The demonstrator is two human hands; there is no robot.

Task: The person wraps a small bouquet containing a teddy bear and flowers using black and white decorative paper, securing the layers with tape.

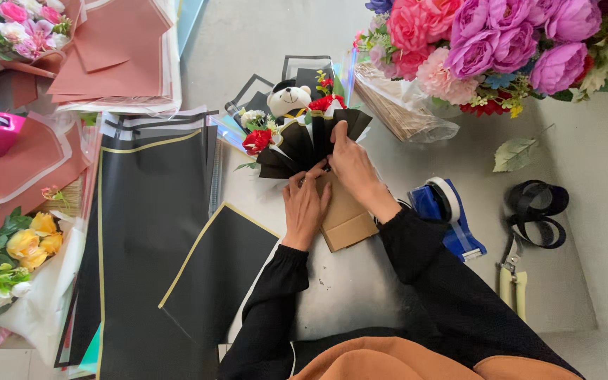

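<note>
A pale grey work surface (262, 35) was seen from above, evenly lit by soft, diffuse light with only faint shadows. Its left side was covered by stacked black wrapping sheets (149, 211) edged in gold and by pink sheets (121, 56), while artificial flower bunches (501, 42) were crowded along the upper right and left edges. No walls or windows could be made out, and a lower grey strip (599, 352) was visible at the right.
</note>
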